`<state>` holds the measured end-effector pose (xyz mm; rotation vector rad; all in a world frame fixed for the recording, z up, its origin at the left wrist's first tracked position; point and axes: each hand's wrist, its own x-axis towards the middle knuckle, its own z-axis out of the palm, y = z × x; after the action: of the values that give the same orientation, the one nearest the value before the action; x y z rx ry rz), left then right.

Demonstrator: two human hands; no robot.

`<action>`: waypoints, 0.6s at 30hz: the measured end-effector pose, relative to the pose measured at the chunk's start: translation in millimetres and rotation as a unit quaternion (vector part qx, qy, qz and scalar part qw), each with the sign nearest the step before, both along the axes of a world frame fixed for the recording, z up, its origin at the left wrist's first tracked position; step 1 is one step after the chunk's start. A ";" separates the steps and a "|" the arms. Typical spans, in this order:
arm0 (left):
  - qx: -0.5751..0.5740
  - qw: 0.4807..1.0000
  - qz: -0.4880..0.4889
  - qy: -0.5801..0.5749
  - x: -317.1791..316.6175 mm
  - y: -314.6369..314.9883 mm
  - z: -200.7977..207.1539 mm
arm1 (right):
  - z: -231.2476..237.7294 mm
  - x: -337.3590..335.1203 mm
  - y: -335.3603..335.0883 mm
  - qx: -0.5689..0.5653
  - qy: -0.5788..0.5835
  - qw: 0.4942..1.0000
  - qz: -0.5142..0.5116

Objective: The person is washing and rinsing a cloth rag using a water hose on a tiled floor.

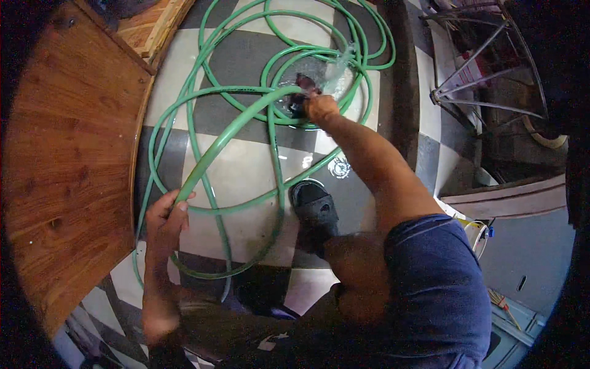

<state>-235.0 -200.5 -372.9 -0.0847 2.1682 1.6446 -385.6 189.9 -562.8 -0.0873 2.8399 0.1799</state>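
A green garden hose runs through the air between my two hands. My left hand, at the lower left, is closed around the hose. Farther out, my right hand is closed at the hose's far end, its fingertips partly hidden. Just beyond the fingers shows a dark reddish thing, too unclear to name. Water sprays up and to the right from there, and the floor around it is wet. More of the hose lies in loose loops on the floor, around and beyond my right hand.
Black and white checkered tiles cover the floor, with a black slide sandal on my foot. A brown wooden panel stands at the left. On the right are a metal frame and a grey cabinet-like surface.
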 end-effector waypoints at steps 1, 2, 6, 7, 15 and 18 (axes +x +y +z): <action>-0.004 1.000 0.000 0.001 -1.8 1.3 3.8 | -10.4 -3.1 8.4 -0.043 0.024 0.994 -0.096; -0.006 1.000 0.003 -0.016 0.3 3.5 9.5 | -6.7 -2.9 5.6 -0.049 0.020 0.995 -0.087; -0.003 1.000 -0.021 -0.010 -4.8 4.8 10.4 | -5.3 -11.4 17.3 -0.034 -0.041 0.996 0.075; -0.004 0.999 -0.035 -0.004 -7.4 7.1 12.6 | -15.2 -15.2 23.9 -0.073 -0.049 0.995 0.053; -0.022 0.999 -0.028 -0.004 -5.7 6.8 7.8 | 16.4 -33.5 12.3 -0.480 0.107 0.844 -0.212; -0.019 1.000 -0.011 -0.021 -7.5 10.2 8.3 | 41.3 -44.7 13.3 -0.545 0.117 0.798 -0.228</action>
<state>-242.5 -190.3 -364.6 -0.1038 2.1610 1.5767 -430.2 203.2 -521.6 0.4021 2.6573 -1.6272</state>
